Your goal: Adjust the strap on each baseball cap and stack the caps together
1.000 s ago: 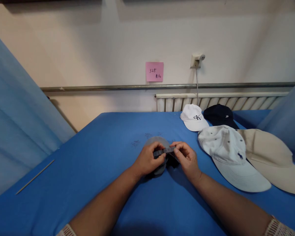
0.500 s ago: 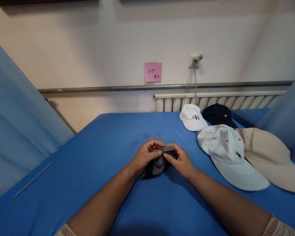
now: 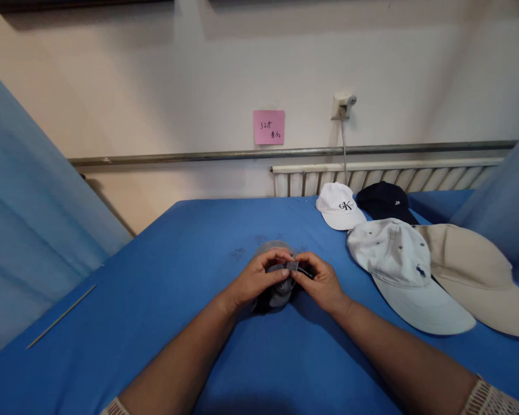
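Observation:
A dark grey cap (image 3: 280, 297) rests on the blue-covered table (image 3: 164, 248) in front of me, partly hidden under my hands. My left hand (image 3: 259, 274) pinches the left part of its grey strap (image 3: 292, 266) between thumb and fingers. From the other side, my right hand (image 3: 319, 278) is closed on the strap's right part, where a dark piece shows by the fingertips. The fingertips of both hands nearly meet above the cap. Whether the strap is fastened, I cannot make out.
To the right lie a white cap (image 3: 339, 206), a navy cap (image 3: 384, 202), a pale grey cap (image 3: 409, 276) and a beige cap (image 3: 471, 265). A thin stick (image 3: 60, 317) lies at the left edge. Behind are a radiator (image 3: 372, 173) and a rail (image 3: 199, 155).
The strap end that stuck out to the right by my right fingers now sits between both hands' fingertips, showing less of its length. My hands have barely shifted.

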Demonstrator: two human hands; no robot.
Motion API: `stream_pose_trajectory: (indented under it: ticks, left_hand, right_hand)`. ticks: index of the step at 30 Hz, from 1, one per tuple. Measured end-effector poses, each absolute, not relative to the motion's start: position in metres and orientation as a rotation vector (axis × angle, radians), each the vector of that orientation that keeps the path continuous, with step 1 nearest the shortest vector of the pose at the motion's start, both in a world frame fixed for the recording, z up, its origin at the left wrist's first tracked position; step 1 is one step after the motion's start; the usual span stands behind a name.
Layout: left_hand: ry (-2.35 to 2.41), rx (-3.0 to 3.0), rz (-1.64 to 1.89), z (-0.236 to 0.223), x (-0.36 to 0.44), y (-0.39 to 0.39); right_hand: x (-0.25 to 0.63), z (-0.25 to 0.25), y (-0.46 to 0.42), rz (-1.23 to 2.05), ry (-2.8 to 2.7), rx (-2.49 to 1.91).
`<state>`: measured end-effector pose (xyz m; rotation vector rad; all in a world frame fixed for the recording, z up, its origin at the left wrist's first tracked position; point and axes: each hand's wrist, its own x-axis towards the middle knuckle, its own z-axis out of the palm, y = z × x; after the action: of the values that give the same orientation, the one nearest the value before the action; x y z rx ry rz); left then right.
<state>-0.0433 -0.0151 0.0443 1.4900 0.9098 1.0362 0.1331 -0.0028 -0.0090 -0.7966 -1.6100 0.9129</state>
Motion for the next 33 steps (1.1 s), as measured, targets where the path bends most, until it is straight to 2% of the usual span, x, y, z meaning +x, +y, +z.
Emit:
stream_pose_trajectory:
  ticks: [19,33]
  left_hand:
    - [0.876,1.072,1.081,0.038,-0.042,-0.015]
    - [0.816,1.051,1.066,0.036,-0.040,-0.017]
  right_hand:
    - [0.137,-0.005,-0.004,0.886,-1.668,-0.653]
    - [0.134,-0.006,-0.004,1.066,-1.531,-0.731]
